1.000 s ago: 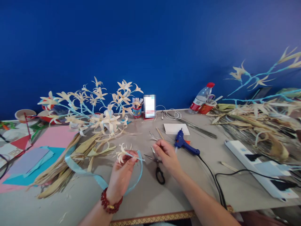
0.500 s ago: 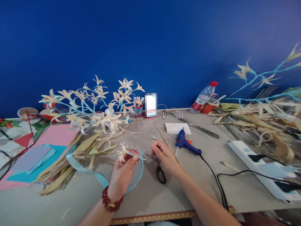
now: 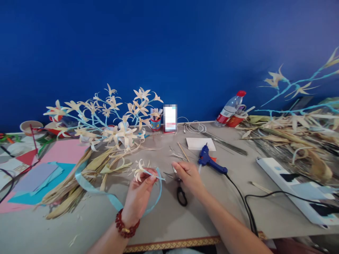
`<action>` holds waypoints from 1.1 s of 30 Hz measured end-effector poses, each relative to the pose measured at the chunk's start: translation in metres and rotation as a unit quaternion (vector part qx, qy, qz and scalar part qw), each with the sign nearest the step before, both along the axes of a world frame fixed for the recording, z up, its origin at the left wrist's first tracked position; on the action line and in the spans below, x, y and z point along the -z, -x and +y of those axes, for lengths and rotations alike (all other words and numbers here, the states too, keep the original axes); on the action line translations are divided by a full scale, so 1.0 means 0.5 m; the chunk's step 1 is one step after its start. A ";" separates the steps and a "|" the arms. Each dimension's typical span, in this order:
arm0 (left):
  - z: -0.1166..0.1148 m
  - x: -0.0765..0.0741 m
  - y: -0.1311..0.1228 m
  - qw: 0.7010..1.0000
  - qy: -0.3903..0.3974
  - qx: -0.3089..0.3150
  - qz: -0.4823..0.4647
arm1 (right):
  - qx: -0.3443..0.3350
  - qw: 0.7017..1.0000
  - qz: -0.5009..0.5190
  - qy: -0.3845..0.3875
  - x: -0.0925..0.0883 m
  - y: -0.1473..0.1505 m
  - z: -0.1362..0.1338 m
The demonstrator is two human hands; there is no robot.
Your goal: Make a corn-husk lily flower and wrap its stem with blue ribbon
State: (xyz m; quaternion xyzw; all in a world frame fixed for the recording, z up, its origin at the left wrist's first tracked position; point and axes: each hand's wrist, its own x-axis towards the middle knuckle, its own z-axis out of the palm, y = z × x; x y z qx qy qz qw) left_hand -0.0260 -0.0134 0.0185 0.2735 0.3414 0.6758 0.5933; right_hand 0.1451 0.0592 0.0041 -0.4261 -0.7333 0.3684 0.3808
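Observation:
My left hand (image 3: 140, 192), with a red bead bracelet at the wrist, pinches the wrapped stem of a cream flower (image 3: 139, 171). A light blue ribbon (image 3: 112, 199) runs from the stem, loops below the fingers and trails left over the table. Just right of it my right hand (image 3: 188, 176) is closed, thumb against the curled fingers; what it holds, if anything, is too small to make out. Partly under that hand lies a pair of black-handled scissors (image 3: 182, 196). To its right rests a blue glue gun (image 3: 212, 160) with its cord.
Cream flowers on blue stems (image 3: 111, 106) stand at the back left, above dried husks (image 3: 71, 187) and coloured paper (image 3: 65, 151). A white power strip (image 3: 293, 194), a bottle (image 3: 229, 109), a red cup (image 3: 235, 120) and more husks (image 3: 304, 141) are on the right.
My right hand has moved slightly right, and its fingers have curled in more. My left hand still pinches the stem in nearly the same place.

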 end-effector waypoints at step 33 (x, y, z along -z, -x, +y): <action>-0.010 -0.013 0.002 0.980 -0.099 -0.034 0.168 | 0.054 0.995 0.073 0.034 0.005 -0.007 0.017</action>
